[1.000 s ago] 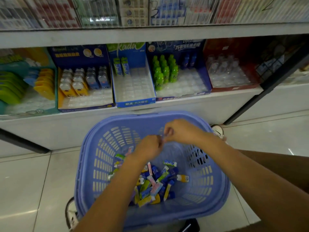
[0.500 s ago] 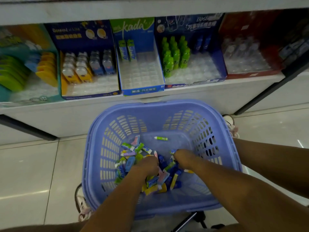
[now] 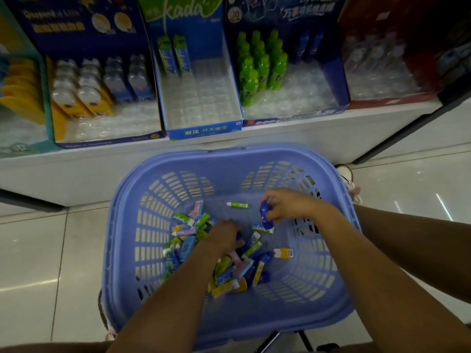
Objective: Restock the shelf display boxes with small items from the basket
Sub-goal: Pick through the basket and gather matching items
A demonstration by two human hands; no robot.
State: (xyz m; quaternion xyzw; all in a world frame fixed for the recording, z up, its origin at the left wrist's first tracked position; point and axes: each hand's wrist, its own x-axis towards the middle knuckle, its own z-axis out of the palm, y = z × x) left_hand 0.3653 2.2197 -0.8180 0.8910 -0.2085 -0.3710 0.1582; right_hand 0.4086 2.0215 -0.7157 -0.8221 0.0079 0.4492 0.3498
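A blue plastic basket [image 3: 158,312] stands on the floor below the shelf, with a heap of several small colourful items [image 3: 237,268] on its bottom. My right hand [image 3: 288,203] is raised near the basket's right wall and pinches a small dark blue item [image 3: 264,209]. My left hand [image 3: 225,235] is down in the heap, its fingers buried among the items. A green item [image 3: 238,205] lies alone near the basket's far side. On the shelf, the blue Kada display box [image 3: 201,105] holds two items at its back.
Left of the Kada box stands a dark blue and yellow display box [image 3: 102,98] with clear-capped items. To its right is a box of green bottles [image 3: 262,64], then a red box [image 3: 387,72]. A black shelf strut [image 3: 413,128] slants down on the right. A shoe [image 3: 344,171] shows beside the basket.
Both hands went from above the basket down into the heap. My right hand has since lifted toward the right with a dark blue item; the view has moved closer.
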